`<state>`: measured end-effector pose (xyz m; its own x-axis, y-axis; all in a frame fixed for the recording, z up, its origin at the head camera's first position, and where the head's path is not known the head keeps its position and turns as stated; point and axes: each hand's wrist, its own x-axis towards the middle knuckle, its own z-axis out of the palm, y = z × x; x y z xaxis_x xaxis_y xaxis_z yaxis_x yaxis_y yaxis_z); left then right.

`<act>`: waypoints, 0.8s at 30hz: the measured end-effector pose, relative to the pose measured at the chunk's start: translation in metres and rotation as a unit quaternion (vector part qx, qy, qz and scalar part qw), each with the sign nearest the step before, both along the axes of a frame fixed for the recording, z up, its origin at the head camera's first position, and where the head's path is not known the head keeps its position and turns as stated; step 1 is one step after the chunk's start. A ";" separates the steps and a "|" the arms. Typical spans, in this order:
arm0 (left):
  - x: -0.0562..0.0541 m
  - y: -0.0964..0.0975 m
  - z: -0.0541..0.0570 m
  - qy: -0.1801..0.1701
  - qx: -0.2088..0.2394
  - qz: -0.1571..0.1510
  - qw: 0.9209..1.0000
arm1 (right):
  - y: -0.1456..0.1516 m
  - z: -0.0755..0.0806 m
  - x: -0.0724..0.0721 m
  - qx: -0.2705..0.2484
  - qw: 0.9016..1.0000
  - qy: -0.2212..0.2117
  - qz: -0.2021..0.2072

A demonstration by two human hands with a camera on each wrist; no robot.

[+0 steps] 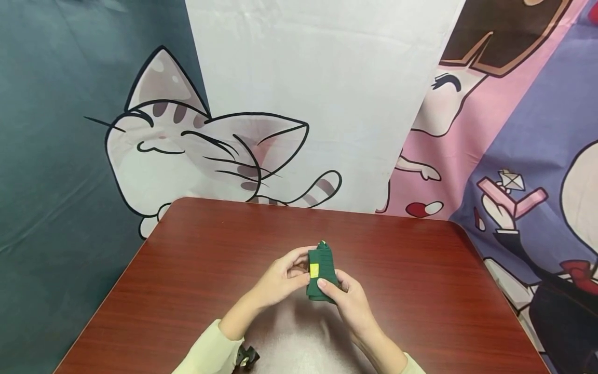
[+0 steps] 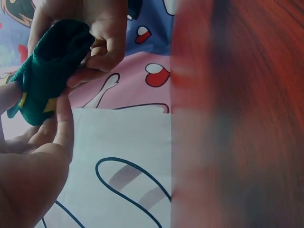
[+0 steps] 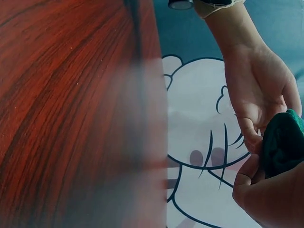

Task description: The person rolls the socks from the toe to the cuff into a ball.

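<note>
A folded green sock (image 1: 326, 262) with a yellow patch is held up above the table between both hands. At its left edge my left hand (image 1: 279, 280) pinches it, thumb in front near the patch. My right hand (image 1: 355, 306) grips the lower right side, thumb pressed on the front face and fingers behind. In the left wrist view the bundle (image 2: 45, 78) looks like a thick roll with a dark hollow at its upper end. The right wrist view shows only part of the green fabric (image 3: 280, 142); my right hand covers some of it.
The reddish-brown wooden table (image 1: 224, 234) spreads out under both hands. A small black object (image 1: 246, 357) sits by the left sleeve. Behind the table hangs a cartoon-printed cloth (image 1: 327, 93) with a cat on it.
</note>
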<state>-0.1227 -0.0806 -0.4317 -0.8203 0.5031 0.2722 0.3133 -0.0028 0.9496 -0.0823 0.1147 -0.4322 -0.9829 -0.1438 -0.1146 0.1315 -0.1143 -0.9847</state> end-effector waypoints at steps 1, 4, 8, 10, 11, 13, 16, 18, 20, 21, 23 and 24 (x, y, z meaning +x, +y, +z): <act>0.000 0.000 -0.001 -0.015 -0.002 -0.001 1.000 | 0.000 0.000 0.000 0.005 1.000 0.002 -0.005; 0.002 -0.001 -0.004 -0.056 -0.018 -0.002 0.998 | -0.001 -0.002 -0.001 0.018 1.000 0.005 -0.019; 0.003 -0.001 -0.005 -0.084 -0.040 -0.013 0.996 | -0.001 -0.005 -0.003 0.036 0.999 0.010 -0.025; 0.003 0.000 -0.005 -0.088 -0.044 -0.022 0.995 | 0.000 -0.005 -0.004 0.049 0.998 0.015 -0.027; 0.003 0.000 -0.006 -0.090 -0.045 -0.025 0.995 | 0.000 -0.005 -0.004 0.057 0.998 0.018 -0.029; 0.003 0.001 -0.007 -0.098 -0.042 -0.023 0.994 | 0.001 -0.005 -0.005 0.071 0.997 0.018 -0.033; 0.003 0.004 -0.010 -0.119 -0.035 -0.012 0.992 | 0.001 -0.007 -0.005 0.101 0.994 0.023 -0.043; 0.004 0.006 -0.011 -0.138 -0.028 -0.009 0.990 | 0.002 -0.007 -0.005 0.118 0.991 0.027 -0.049; 0.005 0.007 -0.013 -0.155 -0.015 -0.015 0.988 | 0.002 -0.008 -0.005 0.134 0.989 0.034 -0.051; 0.005 0.008 -0.013 -0.161 -0.009 -0.018 0.987 | 0.003 -0.007 -0.005 0.142 0.988 0.036 -0.051; 0.006 0.009 -0.014 -0.173 -0.003 -0.023 0.985 | 0.005 -0.006 -0.005 0.149 0.987 0.036 -0.043; 0.006 0.009 -0.015 -0.181 0.002 -0.029 0.983 | 0.006 -0.005 -0.005 0.155 0.987 0.034 -0.038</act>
